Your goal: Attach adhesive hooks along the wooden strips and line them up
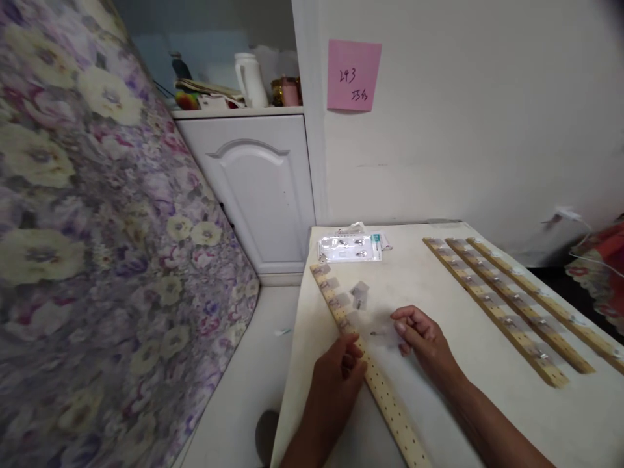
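Observation:
A long wooden strip with rows of small holes lies slantwise on the table. Several clear square patches with small metal hooks sit along its far part. My left hand is over the strip's middle, its fingers half bent, thumb and forefinger apart, with nothing visible between them. To the right of the strip, my right hand has thumb and forefinger pinched at the edge of a clear adhesive hook, which looks blurred. Just beyond lie loose clear hook patches.
A clear blister pack with hooks lies at the table's back edge. Three more wooden strips with hooks on them lie side by side at right. A flowered curtain hangs at left, beside a white cabinet. A pink note is on the wall.

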`<move>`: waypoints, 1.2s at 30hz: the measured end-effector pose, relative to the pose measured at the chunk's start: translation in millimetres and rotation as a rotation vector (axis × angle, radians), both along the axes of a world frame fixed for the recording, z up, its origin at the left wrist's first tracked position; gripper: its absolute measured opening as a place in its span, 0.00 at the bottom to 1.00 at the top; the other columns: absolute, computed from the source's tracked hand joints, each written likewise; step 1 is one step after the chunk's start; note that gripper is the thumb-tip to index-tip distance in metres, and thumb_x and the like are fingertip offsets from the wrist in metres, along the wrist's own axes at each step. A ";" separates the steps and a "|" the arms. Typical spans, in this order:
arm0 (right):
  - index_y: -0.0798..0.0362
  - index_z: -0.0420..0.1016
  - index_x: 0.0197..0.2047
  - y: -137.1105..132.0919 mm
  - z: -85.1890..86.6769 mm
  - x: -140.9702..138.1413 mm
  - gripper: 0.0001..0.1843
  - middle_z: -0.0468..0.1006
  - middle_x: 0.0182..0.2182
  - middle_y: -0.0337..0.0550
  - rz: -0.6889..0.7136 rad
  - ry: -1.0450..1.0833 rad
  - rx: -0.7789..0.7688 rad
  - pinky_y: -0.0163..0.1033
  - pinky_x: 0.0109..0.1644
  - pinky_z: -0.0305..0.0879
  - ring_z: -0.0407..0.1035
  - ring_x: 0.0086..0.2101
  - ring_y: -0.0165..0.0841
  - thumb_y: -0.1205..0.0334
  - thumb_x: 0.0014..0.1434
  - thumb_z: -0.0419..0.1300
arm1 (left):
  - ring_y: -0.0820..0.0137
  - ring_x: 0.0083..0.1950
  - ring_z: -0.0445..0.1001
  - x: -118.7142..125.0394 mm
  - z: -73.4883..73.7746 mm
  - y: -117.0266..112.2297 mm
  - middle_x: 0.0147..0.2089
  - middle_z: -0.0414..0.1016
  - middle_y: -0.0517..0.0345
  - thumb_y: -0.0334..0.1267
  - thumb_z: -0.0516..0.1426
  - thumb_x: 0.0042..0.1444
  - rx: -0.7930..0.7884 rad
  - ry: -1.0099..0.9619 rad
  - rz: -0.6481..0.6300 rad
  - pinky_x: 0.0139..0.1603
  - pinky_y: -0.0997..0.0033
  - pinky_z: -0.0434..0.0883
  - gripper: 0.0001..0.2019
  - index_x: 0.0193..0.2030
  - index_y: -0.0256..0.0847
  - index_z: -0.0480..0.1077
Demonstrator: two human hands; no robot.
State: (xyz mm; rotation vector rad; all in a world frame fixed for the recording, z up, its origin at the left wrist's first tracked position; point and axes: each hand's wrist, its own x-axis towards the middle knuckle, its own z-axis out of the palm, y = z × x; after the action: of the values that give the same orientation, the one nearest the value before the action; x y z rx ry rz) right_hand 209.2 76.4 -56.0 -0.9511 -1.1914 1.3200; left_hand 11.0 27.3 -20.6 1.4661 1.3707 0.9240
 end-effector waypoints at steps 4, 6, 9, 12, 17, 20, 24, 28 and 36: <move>0.51 0.69 0.39 -9.1 -0.5 -15.1 0.11 0.62 0.20 0.29 0.134 0.003 -0.054 0.30 0.21 0.58 0.58 0.17 0.22 0.54 0.57 0.60 | 0.73 0.35 0.71 3.3 -4.1 -1.7 0.39 0.71 0.59 0.32 0.58 0.48 -0.059 -0.150 0.005 0.39 0.72 0.69 0.24 0.54 0.43 0.65; 0.51 0.69 0.39 -11.8 1.1 -19.6 0.11 0.63 0.21 0.29 0.164 -0.030 -0.067 0.30 0.21 0.58 0.58 0.17 0.22 0.53 0.57 0.60 | 0.74 0.34 0.70 2.7 -6.5 -2.1 0.35 0.70 0.61 0.32 0.58 0.48 -0.073 -0.197 0.015 0.38 0.73 0.69 0.21 0.51 0.42 0.67; 0.51 0.69 0.40 -14.0 3.3 -23.8 0.13 0.65 0.22 0.30 0.186 -0.103 -0.091 0.31 0.22 0.59 0.61 0.18 0.23 0.52 0.56 0.60 | 0.74 0.34 0.69 0.6 -10.3 -2.2 0.32 0.69 0.63 0.31 0.57 0.49 -0.087 -0.213 0.040 0.36 0.75 0.67 0.15 0.46 0.42 0.69; 0.51 0.68 0.41 -15.8 2.3 -27.7 0.14 0.67 0.23 0.31 0.230 -0.149 -0.123 0.33 0.24 0.60 0.63 0.19 0.25 0.52 0.55 0.60 | 0.74 0.33 0.70 -1.3 -14.0 -2.0 0.32 0.69 0.63 0.33 0.57 0.49 -0.095 -0.183 0.064 0.35 0.75 0.67 0.13 0.44 0.41 0.69; 0.49 0.68 0.43 -18.6 -3.0 -33.2 0.14 0.65 0.21 0.29 0.275 -0.163 -0.156 0.32 0.25 0.57 0.62 0.20 0.26 0.60 0.52 0.62 | 0.72 0.34 0.72 -2.1 -18.1 -3.2 0.34 0.73 0.61 0.34 0.57 0.49 -0.098 -0.046 0.101 0.37 0.73 0.69 0.14 0.44 0.40 0.69; 0.49 0.69 0.41 -18.2 -3.9 -33.3 0.11 0.64 0.21 0.30 0.253 -0.197 -0.155 0.32 0.25 0.56 0.61 0.21 0.26 0.61 0.53 0.61 | 0.71 0.36 0.73 -1.3 -21.1 -4.0 0.35 0.74 0.60 0.32 0.56 0.49 -0.086 0.030 0.111 0.40 0.71 0.69 0.15 0.45 0.41 0.69; 0.50 0.70 0.40 -15.3 -5.2 -31.7 0.11 0.65 0.22 0.31 0.211 -0.287 -0.126 0.33 0.28 0.57 0.62 0.24 0.28 0.60 0.52 0.60 | 0.71 0.38 0.73 0.0 -26.6 -3.0 0.37 0.74 0.59 0.31 0.56 0.48 -0.038 0.072 0.136 0.41 0.70 0.70 0.14 0.44 0.41 0.69; 0.50 0.71 0.41 -11.8 -8.7 -31.9 0.12 0.66 0.23 0.33 0.148 -0.371 -0.096 0.34 0.29 0.58 0.62 0.25 0.30 0.59 0.52 0.60 | 0.71 0.37 0.73 1.0 -29.5 0.4 0.36 0.73 0.58 0.33 0.56 0.50 0.007 0.083 0.146 0.41 0.70 0.70 0.13 0.44 0.40 0.69; 0.51 0.73 0.43 -6.3 -13.2 -35.6 0.13 0.70 0.26 0.36 0.076 -0.508 0.004 0.37 0.33 0.62 0.65 0.28 0.32 0.61 0.53 0.58 | 0.70 0.38 0.73 1.3 -29.2 5.0 0.40 0.72 0.57 0.32 0.55 0.50 0.030 0.102 0.165 0.40 0.70 0.71 0.13 0.44 0.41 0.68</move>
State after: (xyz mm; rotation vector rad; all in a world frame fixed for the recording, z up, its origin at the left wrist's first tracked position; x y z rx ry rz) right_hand 173.6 70.1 -69.2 -1.2961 -1.6251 1.1649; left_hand 12.4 32.3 -49.8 1.4563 1.5775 0.9880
